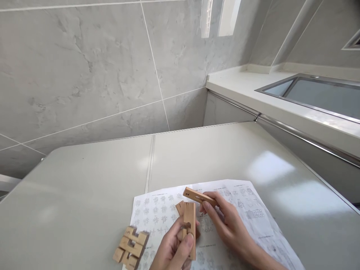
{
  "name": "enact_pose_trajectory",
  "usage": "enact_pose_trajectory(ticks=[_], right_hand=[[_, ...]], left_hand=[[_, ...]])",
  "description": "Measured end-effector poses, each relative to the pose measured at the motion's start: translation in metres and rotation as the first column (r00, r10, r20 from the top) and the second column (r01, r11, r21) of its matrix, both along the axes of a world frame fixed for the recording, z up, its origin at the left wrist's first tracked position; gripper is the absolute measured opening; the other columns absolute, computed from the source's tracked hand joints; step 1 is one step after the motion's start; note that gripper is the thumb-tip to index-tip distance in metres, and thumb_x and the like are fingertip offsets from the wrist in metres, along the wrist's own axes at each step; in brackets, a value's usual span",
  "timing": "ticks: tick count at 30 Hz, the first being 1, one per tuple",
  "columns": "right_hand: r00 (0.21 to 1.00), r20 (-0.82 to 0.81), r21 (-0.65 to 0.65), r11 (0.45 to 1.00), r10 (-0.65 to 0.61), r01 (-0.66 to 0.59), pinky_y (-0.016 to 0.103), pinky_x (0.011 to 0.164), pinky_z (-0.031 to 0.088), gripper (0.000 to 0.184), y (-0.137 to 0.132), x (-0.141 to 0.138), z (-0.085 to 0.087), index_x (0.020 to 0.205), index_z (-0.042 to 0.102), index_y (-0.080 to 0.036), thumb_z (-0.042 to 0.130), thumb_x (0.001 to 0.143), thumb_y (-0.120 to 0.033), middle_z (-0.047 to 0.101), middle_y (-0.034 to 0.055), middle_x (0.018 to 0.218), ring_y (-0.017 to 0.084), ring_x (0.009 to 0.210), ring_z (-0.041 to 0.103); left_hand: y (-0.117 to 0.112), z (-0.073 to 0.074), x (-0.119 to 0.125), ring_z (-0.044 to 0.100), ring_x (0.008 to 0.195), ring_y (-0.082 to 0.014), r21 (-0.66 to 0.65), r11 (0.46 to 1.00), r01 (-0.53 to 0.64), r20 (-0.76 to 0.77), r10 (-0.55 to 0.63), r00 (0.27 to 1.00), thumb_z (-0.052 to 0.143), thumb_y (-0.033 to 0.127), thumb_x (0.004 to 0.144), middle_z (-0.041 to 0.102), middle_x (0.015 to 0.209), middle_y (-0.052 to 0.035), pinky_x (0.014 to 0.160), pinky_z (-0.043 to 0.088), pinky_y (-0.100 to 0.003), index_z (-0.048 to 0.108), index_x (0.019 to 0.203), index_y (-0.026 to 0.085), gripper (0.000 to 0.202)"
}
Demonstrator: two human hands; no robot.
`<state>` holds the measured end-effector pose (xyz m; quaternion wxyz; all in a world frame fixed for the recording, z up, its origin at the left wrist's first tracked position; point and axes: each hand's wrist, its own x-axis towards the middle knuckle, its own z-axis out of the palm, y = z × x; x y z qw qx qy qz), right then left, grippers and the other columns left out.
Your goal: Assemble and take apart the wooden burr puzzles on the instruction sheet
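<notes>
Wooden puzzle pieces (190, 214) are gripped in my left hand (176, 243), the thumb pressing on the front one. That front piece stands nearly upright, and a second one marked with a number slants out behind it. My right hand (229, 219) pinches a long wooden piece (193, 194) marked "2", with a slot cut along it. Its free end points left, just above the pieces in my left hand; whether they touch I cannot tell. To the left lie several more notched wooden pieces (131, 245), grouped together, partly on the paper's edge.
Under my hands a printed instruction sheet (264, 221) with rows of small diagrams lies on the pale table (84, 195). A seam crosses the table. Behind stands a grey tiled wall (112, 67). At the right is a white counter (236, 80) with a metal-framed sink (289, 88).
</notes>
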<state>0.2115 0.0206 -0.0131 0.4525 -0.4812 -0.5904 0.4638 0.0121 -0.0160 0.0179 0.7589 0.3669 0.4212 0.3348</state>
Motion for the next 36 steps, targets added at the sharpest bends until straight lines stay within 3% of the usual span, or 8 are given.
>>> enact_pose_trajectory(ticks=[3,6,10,13,16,20,27,36], right_hand=[[0.995,-0.082,-0.065,0.996,0.049,-0.054,0.03,0.072,0.049,0.026,0.0,-0.002,0.003,0.113,0.062,-0.023,0.05,0.11,-0.046,0.069,0.0029,0.091,0.019,0.079,0.063],[0.971,-0.212,-0.19,0.97,0.111,-0.153,0.028,0.061,0.047,0.035,0.0,-0.005,0.011,0.116,0.062,-0.02,0.048,0.109,-0.051,0.063,0.0004,0.081,0.015,0.064,0.056],[0.94,-0.303,-0.24,0.942,0.157,-0.234,0.026,0.056,0.045,0.042,0.0,-0.005,0.021,0.12,0.064,-0.018,0.047,0.109,-0.055,0.06,-0.0006,0.075,0.014,0.061,0.054],[0.931,-0.314,-0.233,0.935,0.186,-0.266,0.027,0.058,0.046,0.045,0.0,-0.005,0.023,0.125,0.066,-0.017,0.048,0.109,-0.055,0.061,0.0002,0.073,0.014,0.062,0.054],[0.926,-0.33,-0.229,0.936,0.185,-0.269,0.027,0.059,0.046,0.047,0.001,-0.004,0.022,0.131,0.067,-0.018,0.049,0.108,-0.055,0.061,0.0012,0.077,0.015,0.065,0.055],[0.936,-0.304,-0.236,0.938,0.179,-0.256,0.028,0.06,0.047,0.049,0.001,-0.003,0.02,0.137,0.068,-0.019,0.051,0.107,-0.055,0.059,-0.0003,0.073,0.014,0.063,0.052],[0.937,-0.299,-0.197,0.948,0.183,-0.248,0.029,0.062,0.049,0.049,-0.002,-0.003,0.014,0.145,0.064,-0.024,0.048,0.109,-0.053,0.059,-0.0002,0.075,0.014,0.063,0.052],[0.958,-0.243,-0.095,0.979,0.151,-0.179,0.026,0.055,0.052,0.041,-0.003,-0.007,0.007,0.145,0.063,-0.031,0.045,0.111,-0.046,0.066,0.0054,0.098,0.015,0.069,0.062]], left_hand=[[0.002,0.006,0.001,0.026,0.044,-0.0032,-0.047,0.998,0.04,-0.022,-0.041,0.999,0.065,0.066,0.096,0.038,0.062,0.0087,0.045,0.028,-0.018,0.062,0.115,0.02,0.049],[0.004,0.011,0.003,0.041,0.045,-0.0048,-0.034,0.999,0.043,-0.057,-0.044,0.997,0.064,0.07,0.094,0.047,0.064,0.0061,0.049,0.039,-0.018,0.061,0.1,0.018,0.052],[0.006,0.011,0.005,0.055,0.049,-0.0107,-0.019,0.997,0.068,-0.117,-0.07,0.991,0.052,0.072,0.099,0.062,0.063,-0.0011,0.049,0.043,-0.019,0.058,0.101,0.017,0.055],[0.006,0.008,0.004,0.05,0.044,-0.0106,0.004,0.997,0.083,-0.159,-0.081,0.984,0.046,0.07,0.102,0.064,0.058,-0.0021,0.048,0.044,-0.02,0.056,0.107,0.017,0.054],[0.006,0.005,0.003,0.035,0.037,-0.0065,-0.006,0.999,0.054,-0.145,-0.054,0.988,0.047,0.071,0.101,0.048,0.051,0.0074,0.045,0.042,-0.018,0.054,0.103,0.02,0.052],[0.005,0.003,0.004,0.018,0.035,-0.0032,-0.05,0.999,0.018,-0.127,-0.025,0.992,0.051,0.074,0.098,0.032,0.056,0.0128,0.036,0.025,-0.014,0.05,0.103,0.023,0.052],[0.005,0.008,0.006,0.017,0.038,-0.0029,-0.061,0.998,-0.021,-0.136,0.013,0.991,0.056,0.076,0.094,0.032,0.06,0.0124,0.035,0.031,-0.014,0.05,0.103,0.024,0.053],[0.006,0.009,0.007,0.018,0.04,-0.0032,-0.028,0.999,-0.039,-0.125,0.035,0.992,0.058,0.074,0.094,0.03,0.062,0.0118,0.036,0.035,-0.013,0.052,0.101,0.023,0.052]])
